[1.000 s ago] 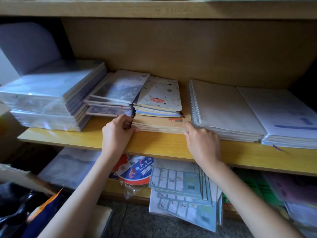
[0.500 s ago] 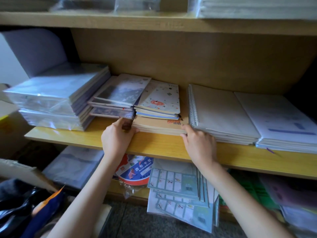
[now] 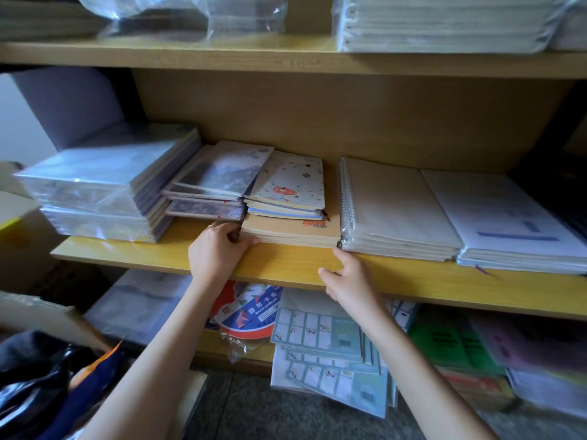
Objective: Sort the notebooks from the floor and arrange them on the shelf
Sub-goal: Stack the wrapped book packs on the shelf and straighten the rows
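Head view: tan notebooks [image 3: 292, 231] lie stacked on the shelf [image 3: 286, 265], just beside spiral pads [image 3: 397, 204]. At the stack's left front corner the left hand [image 3: 219, 249] pinches it, while the right hand [image 3: 349, 277], fingers loosely spread, has one fingertip at the right front corner.

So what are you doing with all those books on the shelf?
A person is tidying notebooks on the middle shelf. The left hand grips the left front corner of a stack of brown notebooks, and the right hand sits at the shelf's front edge with its forefinger reaching up to the stack's right corner. Smaller patterned notebooks lie on top of that stack. Spiral notebooks lie close on its right, and plastic-wrapped piles stand further left.
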A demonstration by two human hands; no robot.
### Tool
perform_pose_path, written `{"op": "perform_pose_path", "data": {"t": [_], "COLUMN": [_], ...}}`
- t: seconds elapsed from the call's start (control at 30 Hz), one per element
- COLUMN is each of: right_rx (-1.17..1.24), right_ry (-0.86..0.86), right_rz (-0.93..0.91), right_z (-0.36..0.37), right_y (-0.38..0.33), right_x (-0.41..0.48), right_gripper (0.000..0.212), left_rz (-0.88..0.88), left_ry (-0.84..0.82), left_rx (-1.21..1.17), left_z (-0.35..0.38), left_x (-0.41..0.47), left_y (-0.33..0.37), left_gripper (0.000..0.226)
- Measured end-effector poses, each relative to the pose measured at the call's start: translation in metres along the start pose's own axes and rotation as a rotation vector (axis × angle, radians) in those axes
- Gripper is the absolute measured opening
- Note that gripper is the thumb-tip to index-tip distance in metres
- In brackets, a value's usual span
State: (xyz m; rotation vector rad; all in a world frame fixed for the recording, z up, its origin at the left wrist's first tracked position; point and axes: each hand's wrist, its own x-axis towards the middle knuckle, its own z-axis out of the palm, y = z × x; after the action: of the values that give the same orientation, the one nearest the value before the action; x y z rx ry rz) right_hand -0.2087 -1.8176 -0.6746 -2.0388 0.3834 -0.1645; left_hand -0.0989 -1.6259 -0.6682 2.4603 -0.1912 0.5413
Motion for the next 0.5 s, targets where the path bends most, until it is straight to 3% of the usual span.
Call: {"op": "perform_pose_path", "data": {"t": [0.17, 0.37, 0.5], "right_rx": [0.224, 0.389, 0.418], "right_ry": [-0.030, 0.046, -0.003], "right_rz": [0.085, 0.128, 0.150], "right_z": [0.010, 0.016, 0.016], "right_y": [-0.014, -0.014, -0.018], "right_x": [-0.008, -0.010, -0.007], "right_gripper": [0.069, 0.066, 0.071], "left_rz": [-0.025, -0.022, -0.018], "left_ry": [-0.028, -0.035, -0.047], "left_rx": [0.018, 0.014, 0.003], "left_z": [-0.001, -0.001, -0.003], "left_x": [0.000, 0.000, 0.001], "left_y": [0.001, 0.000, 0.000], "left_gripper": [0.039, 0.037, 0.037]}}
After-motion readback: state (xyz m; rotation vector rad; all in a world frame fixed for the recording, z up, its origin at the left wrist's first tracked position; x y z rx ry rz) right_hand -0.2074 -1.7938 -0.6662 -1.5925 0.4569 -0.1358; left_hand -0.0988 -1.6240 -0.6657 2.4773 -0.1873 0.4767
